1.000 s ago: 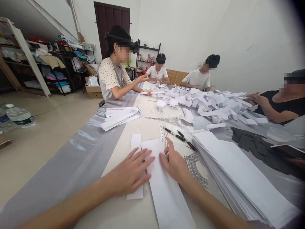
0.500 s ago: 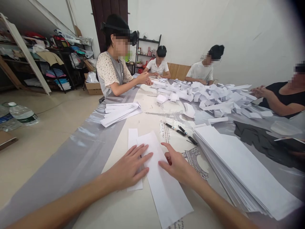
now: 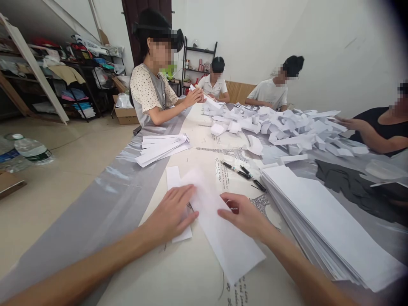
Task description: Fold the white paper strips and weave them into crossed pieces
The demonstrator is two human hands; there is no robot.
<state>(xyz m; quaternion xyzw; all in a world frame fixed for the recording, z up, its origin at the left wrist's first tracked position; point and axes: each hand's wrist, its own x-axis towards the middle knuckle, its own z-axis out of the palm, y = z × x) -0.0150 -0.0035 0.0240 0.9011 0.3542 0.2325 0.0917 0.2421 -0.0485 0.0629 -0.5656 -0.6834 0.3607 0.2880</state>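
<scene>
A white sheet of paper lies slantwise before me on the printed tablecloth, its upper part blurred. It overlaps a narrower white paper strip on its left. My left hand rests across both papers with the fingers stretched out and the thumb apart. At the sheet's right edge, my right hand has its thumb on top and its other fingers curled at the edge, gripping it lightly. Some of those fingertips are hidden. To the right of this hand stands a thick stack of white paper.
Black pens lie beyond my right hand. Fanned paper strips sit at the left table edge. A large heap of folded paper pieces covers the far right. Dark cloth lies beside the stack. Several people sit around the table.
The sheet's near end has swung right and away from me. My right index finger, stretched out before, has bent toward the sheet's edge. The left-hand co-worker now holds up a paper strip.
</scene>
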